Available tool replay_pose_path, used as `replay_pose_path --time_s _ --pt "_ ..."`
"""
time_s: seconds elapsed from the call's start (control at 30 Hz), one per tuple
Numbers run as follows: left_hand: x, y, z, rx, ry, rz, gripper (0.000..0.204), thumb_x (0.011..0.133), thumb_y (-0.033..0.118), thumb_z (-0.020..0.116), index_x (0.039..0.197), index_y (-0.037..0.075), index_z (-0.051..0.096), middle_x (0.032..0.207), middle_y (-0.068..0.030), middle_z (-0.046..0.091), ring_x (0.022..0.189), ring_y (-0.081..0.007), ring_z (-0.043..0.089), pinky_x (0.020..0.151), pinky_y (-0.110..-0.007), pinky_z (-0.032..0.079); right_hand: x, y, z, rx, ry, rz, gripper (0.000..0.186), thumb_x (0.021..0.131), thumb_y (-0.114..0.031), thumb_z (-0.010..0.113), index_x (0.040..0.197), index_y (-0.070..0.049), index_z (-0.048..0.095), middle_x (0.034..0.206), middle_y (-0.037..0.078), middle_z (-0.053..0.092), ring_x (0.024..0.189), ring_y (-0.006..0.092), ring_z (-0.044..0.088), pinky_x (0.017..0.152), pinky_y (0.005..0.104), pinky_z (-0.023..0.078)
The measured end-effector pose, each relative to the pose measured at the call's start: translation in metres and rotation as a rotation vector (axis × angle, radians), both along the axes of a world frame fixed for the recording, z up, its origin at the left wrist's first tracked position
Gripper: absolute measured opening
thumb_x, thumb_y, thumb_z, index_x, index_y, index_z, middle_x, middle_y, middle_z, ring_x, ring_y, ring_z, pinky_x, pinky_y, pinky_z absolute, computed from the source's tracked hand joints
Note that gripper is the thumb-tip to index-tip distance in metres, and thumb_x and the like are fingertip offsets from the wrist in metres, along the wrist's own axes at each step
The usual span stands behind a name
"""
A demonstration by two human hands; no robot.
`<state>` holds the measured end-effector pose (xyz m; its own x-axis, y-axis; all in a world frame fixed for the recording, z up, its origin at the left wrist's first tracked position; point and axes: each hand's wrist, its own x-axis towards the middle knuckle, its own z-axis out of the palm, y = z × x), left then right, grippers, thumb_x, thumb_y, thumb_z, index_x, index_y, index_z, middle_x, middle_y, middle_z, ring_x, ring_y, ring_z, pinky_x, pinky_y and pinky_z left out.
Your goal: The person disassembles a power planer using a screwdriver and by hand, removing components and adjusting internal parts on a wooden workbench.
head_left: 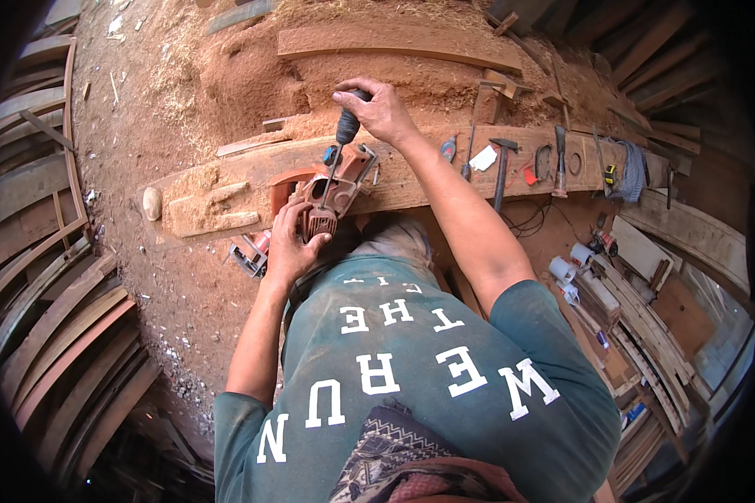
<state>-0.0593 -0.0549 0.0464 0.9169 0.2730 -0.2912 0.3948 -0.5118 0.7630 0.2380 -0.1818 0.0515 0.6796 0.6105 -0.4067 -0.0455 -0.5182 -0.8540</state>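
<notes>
A long wooden beam (411, 168) lies across the view on a sawdust-covered floor. On it rests an orange power tool (331, 194) caked in dust. My left hand (289, 243) grips the tool's rear body near its ribbed end. My right hand (377, 107) is closed around the dark handle of a screwdriver (346, 126), whose shaft runs down into the top of the tool. The tool's underside is hidden.
A hammer (502, 168), a chisel (559, 159), pliers (449, 149) and a tape measure (611, 174) lie on the beam to the right. A second orange tool (252, 251) sits on the floor. Curved planks (59, 335) are stacked left, boards (646, 318) right.
</notes>
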Motion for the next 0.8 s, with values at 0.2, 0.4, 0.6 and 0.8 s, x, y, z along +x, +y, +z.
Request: replay_pose_path --time_s 0.2,0.4,0.6,0.8 --pt "0.002 0.0 0.003 -0.016 -0.007 -0.002 0.07 0.07 0.016 0.094 0.131 0.004 0.061 0.138 -0.0202 0.061 0.134 -0.0414 0.057 0.113 -0.048 0.047 0.002 -0.009 -0.035 0.361 0.174 -0.133 0.049 0.101 -0.032 0.074 0.145 -0.011 0.063 0.118 0.008 0.072 0.104 0.017 0.068 0.096 0.0347 0.057" --pt "-0.001 0.001 0.0 -0.012 0.005 -0.007 0.069 0.071 0.017 0.093 0.131 0.004 0.061 0.138 -0.02 0.061 0.134 -0.0415 0.056 0.114 -0.048 0.047 -0.001 -0.003 -0.004 0.142 -0.032 -0.026 0.043 0.101 -0.029 0.074 0.138 -0.009 0.068 0.115 0.01 0.074 0.105 0.018 0.068 0.095 0.0355 0.058" --pt "0.001 0.002 -0.001 -0.046 -0.02 0.01 0.067 0.073 0.015 0.092 0.131 0.003 0.063 0.14 -0.02 0.063 0.132 -0.0391 0.06 0.112 -0.045 0.05 0.013 -0.035 0.01 0.225 -0.063 -0.242 0.041 0.099 -0.026 0.076 0.132 -0.003 0.07 0.115 0.014 0.074 0.103 0.0222 0.072 0.09 0.0367 0.062" --pt "-0.012 0.006 -0.012 -0.307 0.009 0.249 0.054 0.084 0.017 0.087 0.131 0.002 0.064 0.132 -0.0185 0.065 0.121 -0.0336 0.065 0.104 -0.043 0.053 0.01 -0.175 0.008 0.54 0.243 -0.759 0.049 0.096 -0.016 0.077 0.137 0.003 0.059 0.122 0.017 0.07 0.105 0.0245 0.073 0.09 0.0375 0.066"
